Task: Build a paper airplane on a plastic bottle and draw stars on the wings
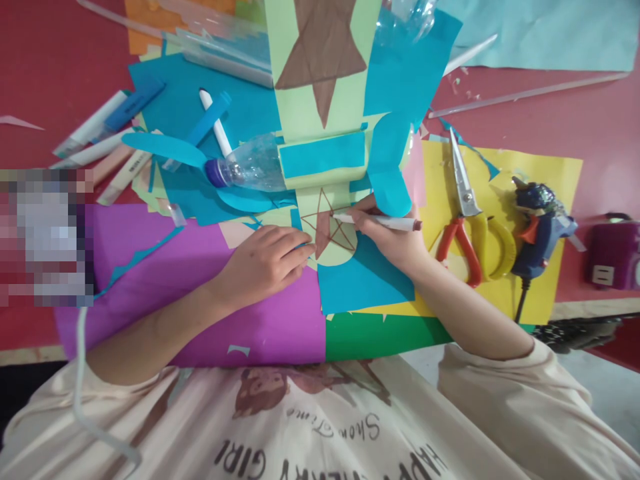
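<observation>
My right hand [387, 233] is closed around a white marker [385, 220] with a brown end. Its tip meets a brown star outline [327, 230] on a pale green paper strip; the star's lower left part is coloured in. Flat beside the star lies my left hand [273, 260], holding nothing, with its fingertips at the strip's left edge. Just beyond, a clear plastic bottle [257, 163] with a purple cap lies on its side, wrapped in pale green paper with a blue band [324, 155]. Farther up the strip is a filled brown star [326, 47].
Scissors [463, 213] and a blue glue gun [537, 230] lie on yellow paper [545, 293] at the right. Several markers [93, 123] are scattered at the upper left. Purple card [280, 327] spreads under my left arm. A purple box [615, 253] stands far right.
</observation>
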The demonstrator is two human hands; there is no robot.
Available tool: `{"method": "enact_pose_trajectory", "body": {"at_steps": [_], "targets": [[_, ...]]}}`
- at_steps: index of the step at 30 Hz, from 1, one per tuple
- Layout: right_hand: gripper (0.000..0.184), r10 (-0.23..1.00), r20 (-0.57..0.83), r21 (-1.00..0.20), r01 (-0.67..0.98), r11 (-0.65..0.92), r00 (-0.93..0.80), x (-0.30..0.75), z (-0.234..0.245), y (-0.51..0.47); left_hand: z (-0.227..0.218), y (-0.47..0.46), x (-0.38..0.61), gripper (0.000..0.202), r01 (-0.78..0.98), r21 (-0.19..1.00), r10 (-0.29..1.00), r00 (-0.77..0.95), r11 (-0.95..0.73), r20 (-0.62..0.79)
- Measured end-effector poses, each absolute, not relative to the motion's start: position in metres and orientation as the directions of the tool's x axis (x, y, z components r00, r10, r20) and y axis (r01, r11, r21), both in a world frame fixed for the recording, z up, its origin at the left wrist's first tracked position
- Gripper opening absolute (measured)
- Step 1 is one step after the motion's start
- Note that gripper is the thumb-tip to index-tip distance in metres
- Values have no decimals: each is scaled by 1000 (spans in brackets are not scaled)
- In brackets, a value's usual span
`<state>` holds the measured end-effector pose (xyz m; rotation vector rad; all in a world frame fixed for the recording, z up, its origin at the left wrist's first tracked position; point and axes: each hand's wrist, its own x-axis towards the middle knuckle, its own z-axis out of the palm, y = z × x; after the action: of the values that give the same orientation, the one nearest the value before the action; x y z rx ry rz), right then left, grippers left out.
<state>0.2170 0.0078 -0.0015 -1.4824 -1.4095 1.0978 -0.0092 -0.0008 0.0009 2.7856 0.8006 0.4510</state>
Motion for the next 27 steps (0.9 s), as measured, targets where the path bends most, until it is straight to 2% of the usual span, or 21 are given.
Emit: {"method": "enact_pose_trajectory", "body": {"at_steps": [14,21,27], "targets": [[21,984,-73,-943,332,-16,-160,219,0,8,1,-1,-10,21,479,298,547,809,-826,216],[18,997,-78,-951,301,-68,-23,218,-1,8,1,0,-10,19,463,281,531,808,-841,256],[17,997,-55,-941,336,-36,-48,218,-5,7,1,-1,-10,20,477,281,542,805,-833,240]]}}
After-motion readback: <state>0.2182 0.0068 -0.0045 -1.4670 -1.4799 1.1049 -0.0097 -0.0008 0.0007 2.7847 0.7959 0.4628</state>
